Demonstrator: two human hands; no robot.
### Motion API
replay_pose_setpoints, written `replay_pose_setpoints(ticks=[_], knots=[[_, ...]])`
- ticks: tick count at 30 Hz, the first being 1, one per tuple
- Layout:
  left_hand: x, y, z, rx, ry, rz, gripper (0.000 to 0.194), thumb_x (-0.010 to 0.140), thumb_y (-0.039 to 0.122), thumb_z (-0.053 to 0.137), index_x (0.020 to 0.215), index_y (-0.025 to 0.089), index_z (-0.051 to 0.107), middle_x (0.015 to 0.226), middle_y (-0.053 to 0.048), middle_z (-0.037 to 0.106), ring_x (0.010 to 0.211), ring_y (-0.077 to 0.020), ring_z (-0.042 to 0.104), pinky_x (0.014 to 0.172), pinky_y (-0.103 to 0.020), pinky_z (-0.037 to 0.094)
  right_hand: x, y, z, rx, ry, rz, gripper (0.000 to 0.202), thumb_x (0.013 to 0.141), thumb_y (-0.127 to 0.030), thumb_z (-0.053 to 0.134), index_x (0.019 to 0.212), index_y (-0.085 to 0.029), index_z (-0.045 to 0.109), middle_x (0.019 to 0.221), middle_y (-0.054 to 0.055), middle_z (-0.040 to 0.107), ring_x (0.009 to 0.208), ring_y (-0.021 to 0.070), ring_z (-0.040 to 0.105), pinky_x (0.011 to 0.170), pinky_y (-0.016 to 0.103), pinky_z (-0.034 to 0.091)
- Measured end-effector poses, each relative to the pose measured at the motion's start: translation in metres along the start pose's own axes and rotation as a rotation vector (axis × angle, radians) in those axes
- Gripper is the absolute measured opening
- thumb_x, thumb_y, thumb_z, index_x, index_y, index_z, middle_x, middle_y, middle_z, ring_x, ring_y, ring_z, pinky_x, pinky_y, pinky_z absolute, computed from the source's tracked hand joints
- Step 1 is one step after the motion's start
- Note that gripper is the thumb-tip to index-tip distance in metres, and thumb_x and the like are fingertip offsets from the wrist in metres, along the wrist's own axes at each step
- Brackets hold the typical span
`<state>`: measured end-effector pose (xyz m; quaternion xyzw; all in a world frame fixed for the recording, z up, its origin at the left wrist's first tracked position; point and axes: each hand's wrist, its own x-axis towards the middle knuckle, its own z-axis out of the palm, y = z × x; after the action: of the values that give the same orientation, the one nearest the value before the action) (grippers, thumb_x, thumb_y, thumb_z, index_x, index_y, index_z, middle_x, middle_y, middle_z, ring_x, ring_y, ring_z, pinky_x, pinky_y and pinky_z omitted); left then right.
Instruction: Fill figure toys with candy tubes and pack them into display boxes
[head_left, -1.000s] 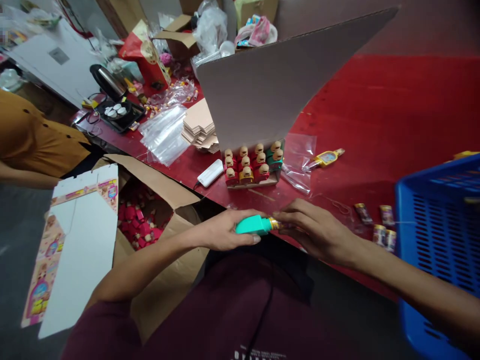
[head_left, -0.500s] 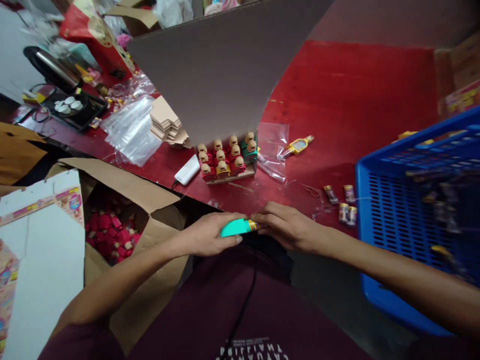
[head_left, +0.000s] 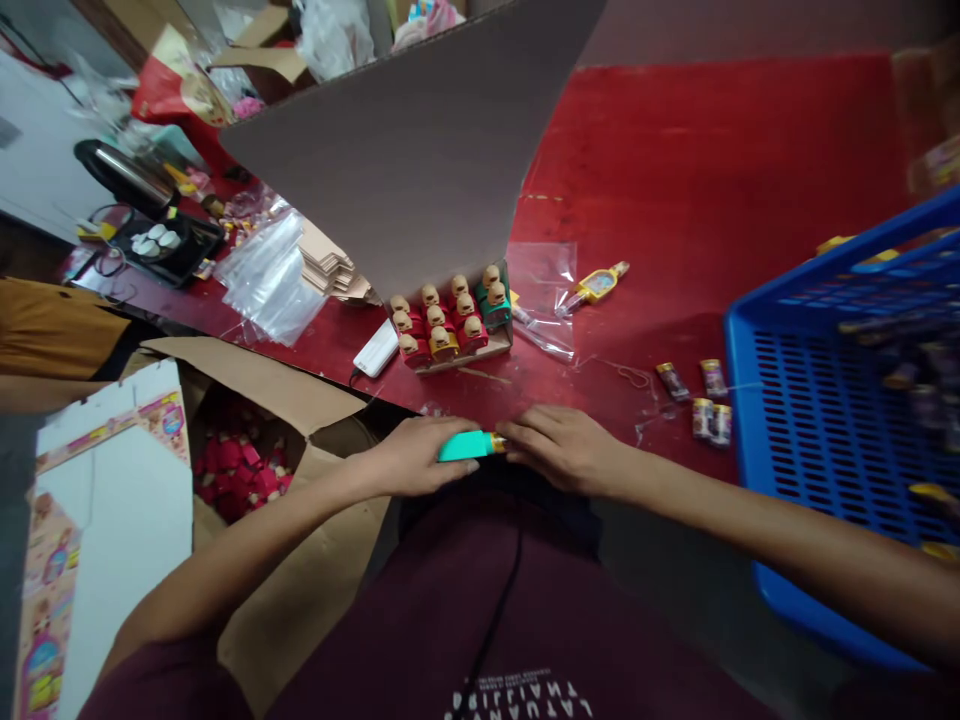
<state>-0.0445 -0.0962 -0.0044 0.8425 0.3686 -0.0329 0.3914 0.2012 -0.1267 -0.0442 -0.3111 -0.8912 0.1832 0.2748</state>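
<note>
In front of my body, my left hand (head_left: 411, 456) is closed round a turquoise plastic toy body (head_left: 463, 446), thumb below and fingers above. My right hand (head_left: 566, 450) pinches a small yellow-ended tube (head_left: 497, 442) at the right end of that body. The fingers hide most of the tube. Just beyond my hands, a display box (head_left: 480, 357) holds several toys with tan round heads on red, green and yellow bodies. Similar small tubes (head_left: 711, 420) lie on the red table to the right of my right hand.
A blue plastic basket (head_left: 739, 400) with dark packets stands right. At left, an open carton (head_left: 262, 375) holds many red pieces. Clear bags (head_left: 270, 285), stacked cardboard (head_left: 326, 260), a white power bank (head_left: 376, 348) and a yellow-framed toy (head_left: 600, 284) lie on the red table (head_left: 697, 200).
My view has shifted slightly, so the basket sits further right and the carton appears lower. Both hands keep their hold on the turquoise toy body and the tube.
</note>
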Motion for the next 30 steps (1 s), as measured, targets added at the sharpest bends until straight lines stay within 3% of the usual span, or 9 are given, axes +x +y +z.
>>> replay_pose_setpoints(ticks=[3,10,14,16,17,20,22,26,30], knots=[[-0.001,0.001,-0.002,0.059,0.006,0.096,0.043,0.088,0.033,0.056,0.129,0.018,0.055,0.117,-0.011,0.065,0.104,-0.0259,0.064,0.088,-0.035,0.05,0.0,-0.003,0.003,0.081,0.036,-0.025,0.03,0.102,-0.03,0.037,0.112,-0.01,0.058,0.084,0.011,0.065,0.071,0.0179,0.059,0.062,0.029,0.047],[0.001,-0.008,0.009,0.458,-0.022,0.153,0.058,0.083,0.025,0.059,0.139,0.019,0.046,0.123,-0.013,0.061,0.11,-0.0281,0.06,0.09,-0.039,0.049,0.002,-0.014,0.005,0.542,-0.145,0.474,0.029,0.099,-0.038,0.046,0.099,-0.015,0.063,0.085,0.007,0.069,0.07,0.0159,0.063,0.063,0.027,0.048],[-0.001,-0.008,0.017,0.369,0.686,0.093,0.069,0.082,0.038,0.068,0.143,0.024,0.041,0.145,-0.014,0.044,0.136,-0.0344,0.037,0.114,-0.053,0.025,0.004,-0.013,0.009,0.324,0.199,0.457,0.024,0.098,-0.035,0.047,0.101,-0.016,0.061,0.087,0.009,0.067,0.075,0.0184,0.063,0.066,0.03,0.05],[0.001,-0.002,0.024,0.031,0.987,0.004,0.073,0.083,0.045,0.067,0.146,0.022,0.036,0.148,-0.014,0.04,0.138,-0.0321,0.036,0.115,-0.049,0.027,0.006,-0.016,0.018,0.252,0.447,0.445,0.02,0.098,-0.03,0.049,0.111,-0.017,0.058,0.094,0.009,0.066,0.08,0.0191,0.064,0.07,0.032,0.053],[0.003,0.001,0.028,-0.2,1.021,-0.031,0.069,0.086,0.047,0.063,0.144,0.021,0.038,0.145,-0.014,0.044,0.135,-0.03,0.041,0.113,-0.046,0.032,0.008,-0.018,0.024,0.233,0.536,0.435,0.021,0.097,-0.027,0.05,0.116,-0.019,0.056,0.095,0.009,0.065,0.082,0.019,0.064,0.071,0.032,0.053],[0.01,0.008,0.04,-0.779,0.874,-0.083,0.045,0.092,0.046,0.055,0.127,0.018,0.054,0.119,-0.01,0.063,0.109,-0.0232,0.061,0.098,-0.037,0.047,0.011,-0.027,0.043,0.214,0.608,0.341,0.027,0.096,-0.022,0.052,0.123,-0.021,0.053,0.095,0.008,0.063,0.083,0.0191,0.062,0.072,0.032,0.055],[0.013,0.009,0.044,-0.88,0.823,-0.106,0.036,0.089,0.042,0.061,0.115,0.018,0.057,0.105,-0.007,0.067,0.097,-0.0203,0.064,0.092,-0.034,0.05,0.011,-0.031,0.049,0.217,0.575,0.321,0.03,0.095,-0.025,0.054,0.125,-0.021,0.052,0.104,0.01,0.061,0.094,0.0215,0.061,0.078,0.036,0.056],[0.01,0.008,0.047,-0.615,0.677,-0.12,0.048,0.087,0.033,0.063,0.131,0.018,0.05,0.115,-0.009,0.066,0.102,-0.0224,0.064,0.095,-0.036,0.05,0.011,-0.026,0.04,0.315,0.457,0.404,0.051,0.093,-0.038,0.057,0.139,-0.023,0.042,0.127,0.014,0.056,0.112,0.0268,0.056,0.089,0.043,0.053],[0.014,0.008,0.04,-0.308,0.495,0.0,0.069,0.09,0.027,0.055,0.151,0.02,0.023,0.13,-0.013,0.06,0.115,-0.0262,0.06,0.099,-0.044,0.049,0.008,-0.002,0.021,0.331,0.35,0.374,0.031,0.092,-0.039,0.058,0.117,-0.021,0.054,0.102,0.009,0.064,0.088,0.022,0.062,0.073,0.035,0.055]])
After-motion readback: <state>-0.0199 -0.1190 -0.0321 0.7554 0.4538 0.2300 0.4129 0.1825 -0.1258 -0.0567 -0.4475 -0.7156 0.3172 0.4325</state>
